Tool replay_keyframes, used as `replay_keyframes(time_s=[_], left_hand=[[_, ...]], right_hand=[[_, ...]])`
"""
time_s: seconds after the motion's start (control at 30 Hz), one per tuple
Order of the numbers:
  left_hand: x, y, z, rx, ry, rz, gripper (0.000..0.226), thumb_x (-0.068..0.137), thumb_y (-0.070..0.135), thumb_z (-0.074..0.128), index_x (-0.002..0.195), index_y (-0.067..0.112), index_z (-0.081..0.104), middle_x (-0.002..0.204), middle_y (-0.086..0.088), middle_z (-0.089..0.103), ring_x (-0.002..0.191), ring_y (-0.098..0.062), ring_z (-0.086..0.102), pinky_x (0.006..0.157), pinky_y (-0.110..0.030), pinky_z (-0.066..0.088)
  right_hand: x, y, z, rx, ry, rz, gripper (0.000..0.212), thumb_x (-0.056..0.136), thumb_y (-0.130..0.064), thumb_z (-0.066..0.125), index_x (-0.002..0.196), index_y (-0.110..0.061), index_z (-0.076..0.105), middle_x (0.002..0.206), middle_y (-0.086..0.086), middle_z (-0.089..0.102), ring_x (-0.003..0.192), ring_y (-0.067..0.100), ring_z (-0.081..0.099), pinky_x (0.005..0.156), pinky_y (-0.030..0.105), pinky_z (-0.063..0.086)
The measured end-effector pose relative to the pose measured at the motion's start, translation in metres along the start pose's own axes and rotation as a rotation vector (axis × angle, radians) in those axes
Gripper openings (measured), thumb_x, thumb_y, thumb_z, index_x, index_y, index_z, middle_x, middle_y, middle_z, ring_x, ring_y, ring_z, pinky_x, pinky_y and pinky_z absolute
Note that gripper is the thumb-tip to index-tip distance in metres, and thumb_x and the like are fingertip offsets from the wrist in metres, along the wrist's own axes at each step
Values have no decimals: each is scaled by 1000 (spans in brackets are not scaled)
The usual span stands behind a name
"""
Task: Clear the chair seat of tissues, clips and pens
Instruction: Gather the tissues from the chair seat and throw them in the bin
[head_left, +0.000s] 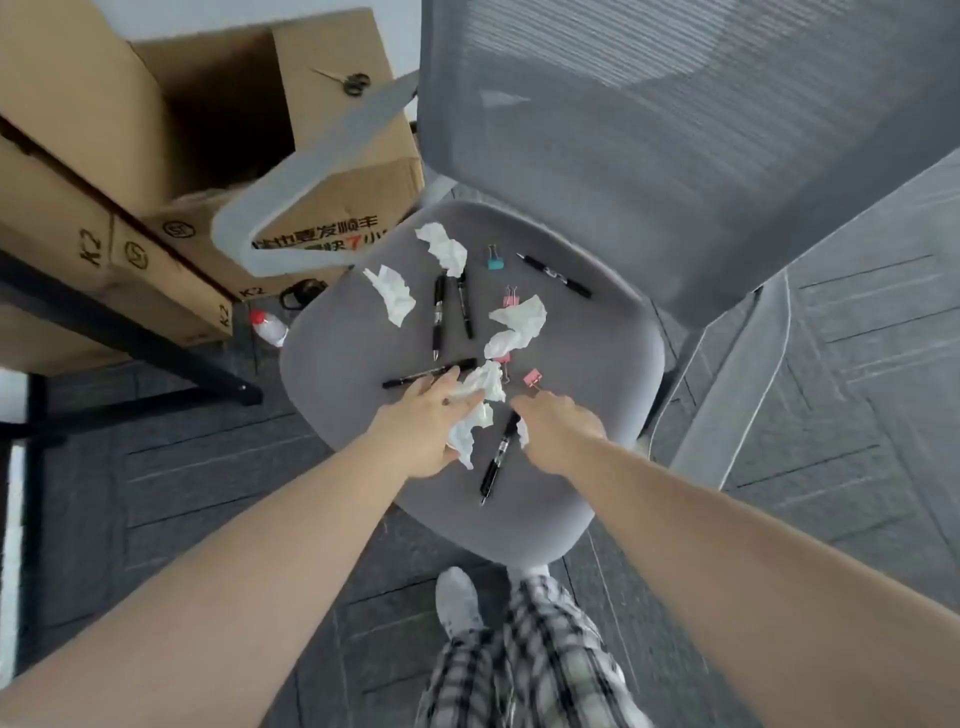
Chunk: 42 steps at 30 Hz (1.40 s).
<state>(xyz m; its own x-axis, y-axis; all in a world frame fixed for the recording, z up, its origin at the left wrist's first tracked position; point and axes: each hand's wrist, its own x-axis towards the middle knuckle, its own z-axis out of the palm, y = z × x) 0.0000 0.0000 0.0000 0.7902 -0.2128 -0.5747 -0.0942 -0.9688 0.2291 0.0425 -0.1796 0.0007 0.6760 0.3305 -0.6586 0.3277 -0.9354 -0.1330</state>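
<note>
The grey chair seat (358, 374) carries several crumpled white tissues, black pens and binder clips. My left hand (421, 431) grips a crumpled tissue (475, 410) at the seat's front. My right hand (558, 431) hovers over the front right, fingers curled, with a scrap of white at its palm; whether it holds anything is unclear. A black pen (496, 460) lies between my hands. Another pen (415, 375) lies just beyond my left fingers. A pink clip (534, 378) sits past my right hand. Farther back are a tissue (517, 325), a teal clip (495, 260) and a pen (556, 275).
Open cardboard boxes (156, 135) stack at the left, with scissors (350, 80) on a flap. The chair's armrest (311, 171) overhangs them. A plastic bottle (269, 327) lies on the carpet by a black table leg (130, 332). The mesh backrest (675, 130) rises behind the seat.
</note>
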Motion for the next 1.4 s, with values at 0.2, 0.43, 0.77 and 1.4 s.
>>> replay_keyframes(time_s=[0.2, 0.43, 0.77, 1.4], left_hand=[[47, 5, 15, 84, -68, -41, 91, 86, 28, 65, 149, 42, 2, 161, 6, -9, 139, -27, 20, 87, -41, 48], [75, 11, 28, 183, -89, -28, 87, 82, 16, 67, 146, 40, 14, 158, 5, -6, 130, -27, 29, 82, -38, 43], [69, 6, 16, -13, -49, -41, 30, 91, 11, 48, 121, 11, 49, 122, -5, 47, 120, -26, 40, 76, -37, 46], [123, -74, -34, -331, 372, -481, 65, 80, 18, 62, 139, 13, 36, 123, -8, 56, 123, -32, 38, 82, -44, 45]], right_hand=[[33, 13, 13, -115, 45, 6, 53, 79, -1, 60, 127, -16, 45, 120, 7, 55, 116, 28, 47, 90, 37, 40], [51, 24, 16, -114, 48, -39, 35, 80, 0, 58, 113, -14, 56, 114, 5, 60, 113, 26, 48, 93, 33, 35], [60, 30, -15, 5, 255, -126, 25, 88, -15, 49, 111, -14, 59, 122, 2, 49, 125, 24, 36, 98, 32, 32], [149, 22, -29, 48, 177, -131, 28, 84, -8, 59, 110, -13, 49, 116, 9, 58, 104, 35, 56, 75, 36, 42]])
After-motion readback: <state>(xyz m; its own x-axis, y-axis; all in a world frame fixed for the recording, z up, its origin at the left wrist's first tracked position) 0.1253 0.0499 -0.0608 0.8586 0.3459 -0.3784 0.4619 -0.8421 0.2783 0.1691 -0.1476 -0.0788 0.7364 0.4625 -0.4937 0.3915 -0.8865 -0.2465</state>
